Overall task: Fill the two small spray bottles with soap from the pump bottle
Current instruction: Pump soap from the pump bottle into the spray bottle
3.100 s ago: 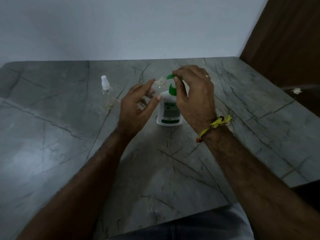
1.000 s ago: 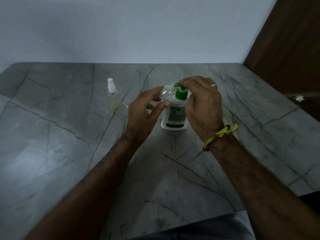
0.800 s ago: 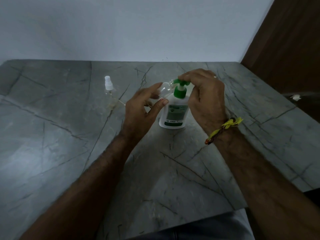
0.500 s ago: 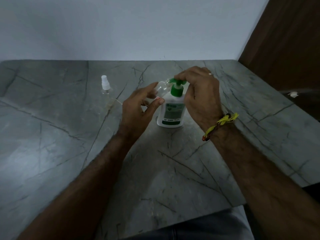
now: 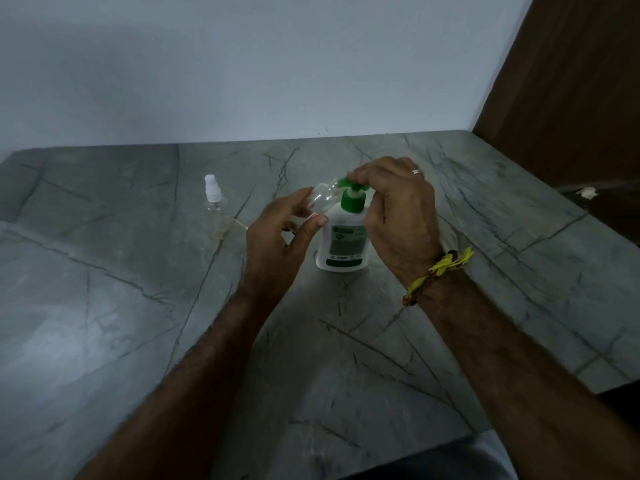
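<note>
A white pump bottle (image 5: 344,242) with a green pump head (image 5: 351,199) stands mid-table. My right hand (image 5: 398,216) rests its fingertips on top of the pump head, which sits raised on its stem. My left hand (image 5: 280,237) holds a small clear spray bottle (image 5: 322,199), uncapped and tilted, with its open mouth up against the green nozzle. A second small clear spray bottle (image 5: 214,199) with its white sprayer top on stands to the left. A thin dip tube (image 5: 239,222) lies on the table beside it; its sprayer head is hidden.
The grey marble table (image 5: 138,323) meets a white wall at the back. A dark wooden panel (image 5: 571,81) stands at the right, with a small white scrap (image 5: 586,192) on a dark ledge. The table's near edge is by my lap.
The pump head was pressed down a second ago and has come back up. My left hand has kept the small bottle's mouth at the nozzle throughout.
</note>
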